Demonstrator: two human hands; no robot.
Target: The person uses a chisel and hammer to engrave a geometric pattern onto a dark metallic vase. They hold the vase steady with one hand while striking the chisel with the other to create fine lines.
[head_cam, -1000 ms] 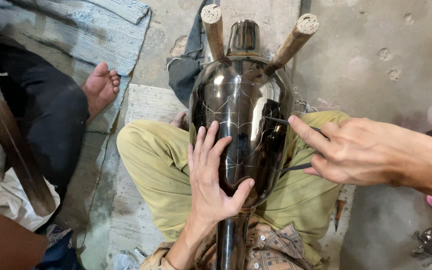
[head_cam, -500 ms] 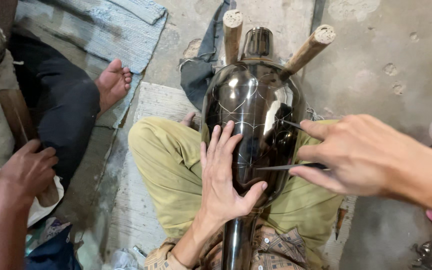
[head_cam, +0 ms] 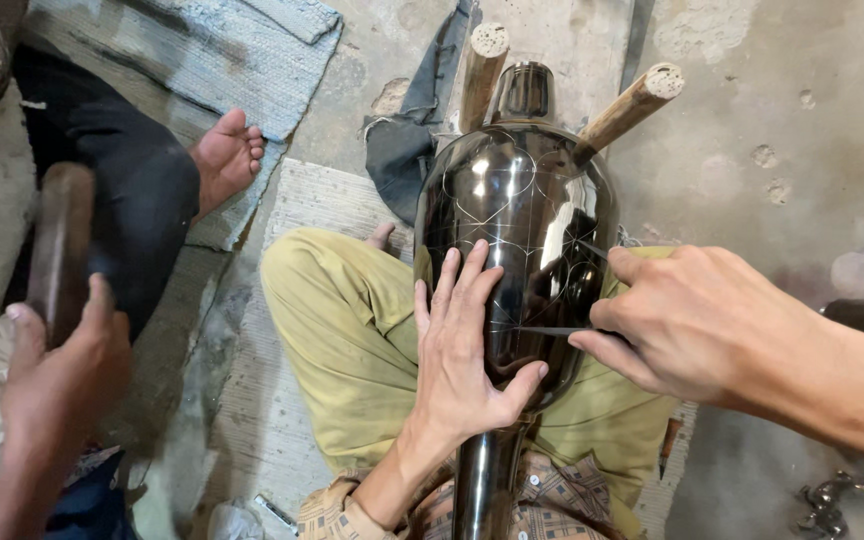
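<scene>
Metal vase under flat left hand; right hand pinching scribing tool.

A floor-level metal craft workshop: bare, stained concrete floor, worn woven mats spread for sitting, a polished dark metal vase scored with pattern lines and propped against two wooden pegs, cross-legged on the ground, with a barefoot co-worker alongside.
</scene>
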